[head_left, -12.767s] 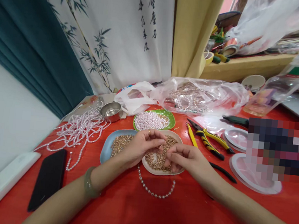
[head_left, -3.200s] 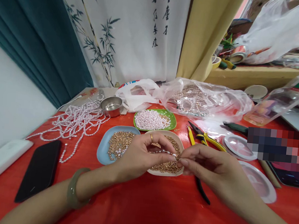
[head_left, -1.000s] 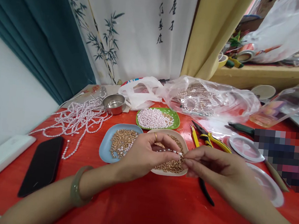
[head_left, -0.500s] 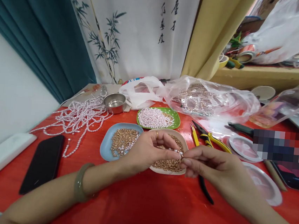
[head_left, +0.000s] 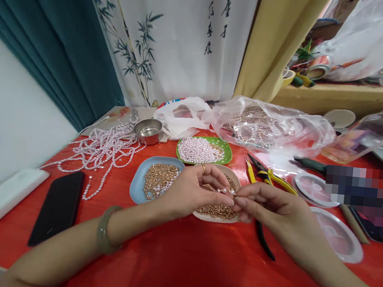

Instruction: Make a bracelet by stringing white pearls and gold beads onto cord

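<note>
My left hand [head_left: 195,193], with a ring and a green bangle on the wrist, pinches a short string of pearl beads [head_left: 225,191]. Its fingertips meet those of my right hand [head_left: 263,204], which is closed on the string's right end. Both hands are above a beige tray [head_left: 209,218] of gold beads. To the left is a blue tray [head_left: 136,188] with gold and some white beads, partly behind my left hand. Behind them stands a green tray [head_left: 227,152] of white pearl beads. The thread between the fingertips is too small to make out.
Pliers [head_left: 282,181] with yellow handles lie right of the trays, near clear round dishes [head_left: 338,236]. At left are a black phone [head_left: 57,207], pearl strands [head_left: 110,147] and a metal bowl [head_left: 148,131]. Plastic bags [head_left: 271,126] lie at the back.
More of the white beads shows between my fingertips. Both hands stay together above the beige tray, and the whole view has shifted slightly.
</note>
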`<action>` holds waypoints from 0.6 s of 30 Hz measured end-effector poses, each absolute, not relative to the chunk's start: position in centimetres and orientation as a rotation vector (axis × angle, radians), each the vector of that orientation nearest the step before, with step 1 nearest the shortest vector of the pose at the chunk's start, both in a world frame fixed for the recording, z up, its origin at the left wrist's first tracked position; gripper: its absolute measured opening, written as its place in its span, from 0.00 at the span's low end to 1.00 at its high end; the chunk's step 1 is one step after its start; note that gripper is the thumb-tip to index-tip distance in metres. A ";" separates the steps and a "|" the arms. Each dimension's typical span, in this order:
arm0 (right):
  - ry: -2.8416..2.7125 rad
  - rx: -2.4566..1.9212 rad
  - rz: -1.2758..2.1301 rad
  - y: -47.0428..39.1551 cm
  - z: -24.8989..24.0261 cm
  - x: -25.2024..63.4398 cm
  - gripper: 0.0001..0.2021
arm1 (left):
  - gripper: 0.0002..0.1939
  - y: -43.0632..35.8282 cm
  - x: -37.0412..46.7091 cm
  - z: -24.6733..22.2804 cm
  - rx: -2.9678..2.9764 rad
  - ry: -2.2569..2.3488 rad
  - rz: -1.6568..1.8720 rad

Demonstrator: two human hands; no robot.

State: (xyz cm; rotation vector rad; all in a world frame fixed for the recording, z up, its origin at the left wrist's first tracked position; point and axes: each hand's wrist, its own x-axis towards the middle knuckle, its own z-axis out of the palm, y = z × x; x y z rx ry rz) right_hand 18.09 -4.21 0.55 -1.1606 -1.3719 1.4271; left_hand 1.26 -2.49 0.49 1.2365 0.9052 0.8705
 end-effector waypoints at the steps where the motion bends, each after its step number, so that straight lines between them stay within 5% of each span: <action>1: -1.374 -1.157 1.422 -4.2 0.5 18.1 0.05 | 0.13 -2.4 1.2 0.5 1.242 0.888 0.874; 8: -1.418 -1.174 1.365 -4.2 0.5 18.2 0.05 | 0.04 -2.4 1.2 0.2 1.292 0.787 0.961; 18: -1.462 -1.167 1.350 -4.4 1.0 17.9 0.07 | 0.03 -2.5 1.2 -0.2 1.289 0.774 0.870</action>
